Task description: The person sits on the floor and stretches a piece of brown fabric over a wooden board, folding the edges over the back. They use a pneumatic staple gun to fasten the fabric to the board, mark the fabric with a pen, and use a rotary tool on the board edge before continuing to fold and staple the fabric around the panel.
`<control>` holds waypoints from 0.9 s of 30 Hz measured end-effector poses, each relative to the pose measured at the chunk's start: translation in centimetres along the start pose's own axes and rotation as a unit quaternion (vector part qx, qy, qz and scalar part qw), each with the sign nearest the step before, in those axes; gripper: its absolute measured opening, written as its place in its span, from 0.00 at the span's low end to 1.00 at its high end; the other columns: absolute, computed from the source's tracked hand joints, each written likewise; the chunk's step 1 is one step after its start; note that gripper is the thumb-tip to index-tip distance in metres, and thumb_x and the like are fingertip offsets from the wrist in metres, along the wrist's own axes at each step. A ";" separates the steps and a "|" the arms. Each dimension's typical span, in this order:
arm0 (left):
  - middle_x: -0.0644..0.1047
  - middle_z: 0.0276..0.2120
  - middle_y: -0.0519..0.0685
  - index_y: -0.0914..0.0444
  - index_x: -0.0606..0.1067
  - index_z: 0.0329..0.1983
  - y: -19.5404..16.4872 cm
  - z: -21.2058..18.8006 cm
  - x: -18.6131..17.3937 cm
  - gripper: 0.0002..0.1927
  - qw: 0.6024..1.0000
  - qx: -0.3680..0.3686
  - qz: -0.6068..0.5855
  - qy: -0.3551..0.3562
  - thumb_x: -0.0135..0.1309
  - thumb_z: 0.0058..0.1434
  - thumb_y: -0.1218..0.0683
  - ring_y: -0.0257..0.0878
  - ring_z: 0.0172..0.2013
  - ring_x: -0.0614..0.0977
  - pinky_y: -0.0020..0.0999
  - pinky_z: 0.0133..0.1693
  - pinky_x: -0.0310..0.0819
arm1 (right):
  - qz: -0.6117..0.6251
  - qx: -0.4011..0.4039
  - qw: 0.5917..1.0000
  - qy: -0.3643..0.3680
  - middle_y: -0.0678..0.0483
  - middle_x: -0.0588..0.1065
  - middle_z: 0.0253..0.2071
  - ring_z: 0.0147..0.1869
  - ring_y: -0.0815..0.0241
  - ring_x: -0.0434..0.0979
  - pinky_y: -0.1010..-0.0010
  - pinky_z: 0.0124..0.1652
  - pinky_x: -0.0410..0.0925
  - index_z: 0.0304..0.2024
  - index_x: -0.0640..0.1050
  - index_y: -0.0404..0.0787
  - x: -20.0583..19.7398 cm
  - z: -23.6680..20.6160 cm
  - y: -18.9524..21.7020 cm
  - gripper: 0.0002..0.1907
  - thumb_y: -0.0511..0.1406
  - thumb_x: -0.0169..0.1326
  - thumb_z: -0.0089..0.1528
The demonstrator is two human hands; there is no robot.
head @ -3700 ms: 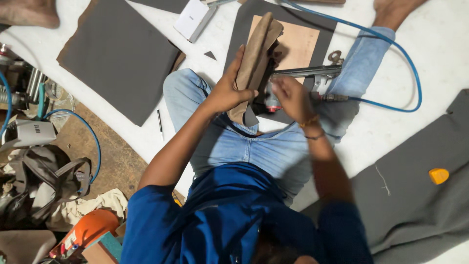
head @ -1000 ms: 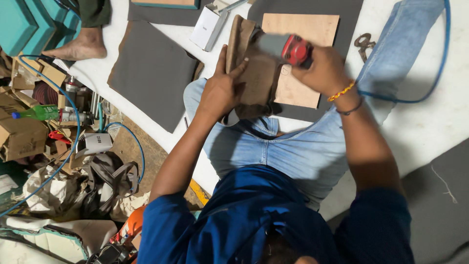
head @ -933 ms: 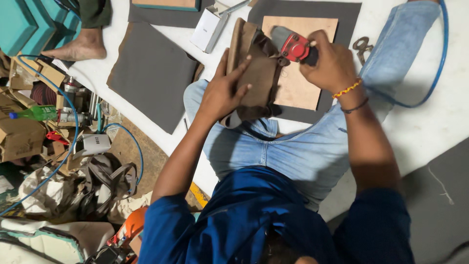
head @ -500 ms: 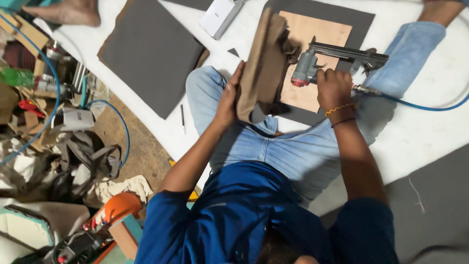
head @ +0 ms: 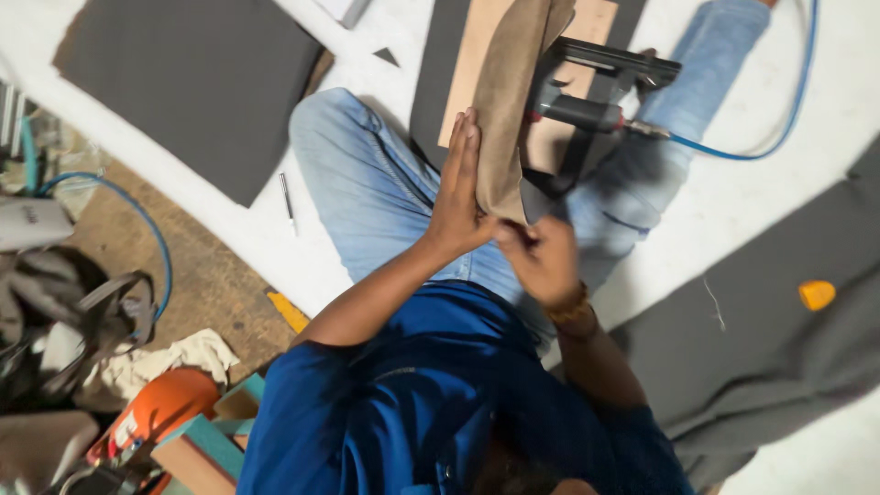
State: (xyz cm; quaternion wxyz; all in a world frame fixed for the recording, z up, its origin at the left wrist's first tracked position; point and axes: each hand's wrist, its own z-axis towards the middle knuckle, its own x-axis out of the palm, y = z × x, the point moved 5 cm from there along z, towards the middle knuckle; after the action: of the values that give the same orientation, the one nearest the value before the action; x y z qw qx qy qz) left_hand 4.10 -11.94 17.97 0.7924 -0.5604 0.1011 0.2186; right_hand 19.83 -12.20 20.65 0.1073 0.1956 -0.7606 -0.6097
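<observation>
While the tan suede-covered panel (head: 513, 110) stands on edge over the person's lap, the left hand (head: 458, 188) lies flat and open against its left face, fingers straight, steadying it. Right hand (head: 541, 261) has come off the black pneumatic staple gun with red band (head: 587, 110) and now pinches the panel's near bottom edge, fingers curled on the fabric there; half a second ago it was on the gun's grip. Gun now lies loose on the far right side of the panel, over the pale plywood board (head: 600, 23), blue air hose (head: 779, 119) trailing right across the white floor (head: 752, 202). Reads as stapling paused, fabric being tugged or checked at the edge. Dark grey felt sheet (head: 192, 87) lies far left, grey cloth (head: 779, 339) near right, both apart from the hands.
</observation>
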 end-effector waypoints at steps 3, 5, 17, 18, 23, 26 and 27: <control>0.48 0.78 0.62 0.60 0.46 0.81 -0.2 0.2 1.0 0.47 1.000 0.004 0.005 0.001 0.57 0.68 0.44 0.60 0.79 0.51 0.47 0.76 0.47 | -0.131 -0.051 0.989 -0.049 0.53 0.73 0.23 0.26 0.69 0.69 0.72 0.26 0.63 0.35 0.78 0.30 0.1 1.9 1.9 0.12 0.35 0.58 0.67; 0.50 0.78 0.61 0.59 0.47 0.83 0.3 0.3 0.9 0.42 0.998 -0.007 0.054 0.018 0.53 0.72 0.47 0.59 0.79 0.53 0.47 0.76 0.48 | -0.166 -0.101 0.980 -0.050 0.50 0.71 0.22 0.24 0.65 0.67 0.68 0.28 0.63 0.31 0.77 0.30 0.0 2.6 2.9 0.16 0.35 0.57 0.72; 0.50 0.79 0.61 0.60 0.49 0.81 2.7 -0.2 -2.2 0.42 0.999 -0.013 -0.033 -0.012 0.54 0.68 0.52 0.57 0.77 0.55 0.43 0.77 0.52 | 0.003 0.040 0.999 0.033 0.55 0.80 0.28 0.32 0.70 0.76 0.76 0.34 0.68 0.31 0.82 0.31 1.4 4.1 -2.7 0.16 0.36 0.57 0.70; 0.50 0.78 0.62 0.60 0.49 0.81 2.8 -0.3 -2.4 0.42 0.999 -0.021 -0.039 -0.007 0.55 0.68 0.52 0.57 0.77 0.55 0.43 0.77 0.52 | 0.025 0.045 0.998 0.044 0.54 0.80 0.30 0.33 0.69 0.77 0.75 0.35 0.70 0.32 0.82 0.30 1.5 4.3 -2.8 0.15 0.36 0.57 0.69; 0.49 0.78 0.59 0.59 0.46 0.82 2.8 -0.3 -3.5 0.47 0.998 -0.028 -0.050 0.024 0.57 0.65 0.57 0.54 0.79 0.53 0.43 0.78 0.50 | 0.022 -0.079 0.988 0.129 0.49 0.79 0.49 0.49 0.66 0.80 0.73 0.46 0.74 0.50 0.79 0.29 2.5 5.9 -0.9 0.14 0.36 0.55 0.72; 0.48 0.78 0.58 0.59 0.45 0.83 2.9 -0.2 -4.3 0.53 0.995 -0.049 -0.047 0.076 0.65 0.62 0.58 0.54 0.79 0.51 0.42 0.78 0.52 | 0.005 -0.166 0.980 0.108 0.46 0.72 0.58 0.58 0.59 0.73 0.66 0.53 0.67 0.63 0.66 0.25 2.9 7.0 -0.5 0.26 0.35 0.55 0.68; 0.47 0.79 0.58 0.59 0.43 0.82 3.1 -0.1 -4.8 0.55 0.993 -0.059 -0.043 0.089 0.67 0.61 0.58 0.54 0.79 0.51 0.42 0.78 0.52 | 0.020 -0.107 0.986 0.124 0.48 0.73 0.54 0.53 0.62 0.74 0.68 0.47 0.69 0.64 0.67 0.27 3.3 7.5 -1.4 0.27 0.36 0.57 0.67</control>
State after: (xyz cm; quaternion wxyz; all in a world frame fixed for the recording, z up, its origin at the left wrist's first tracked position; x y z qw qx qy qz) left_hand -1.52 -12.32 17.28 0.7547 -0.6270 0.1342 0.1385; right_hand 14.13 -7.25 17.27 0.2334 0.2415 -0.6754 -0.6566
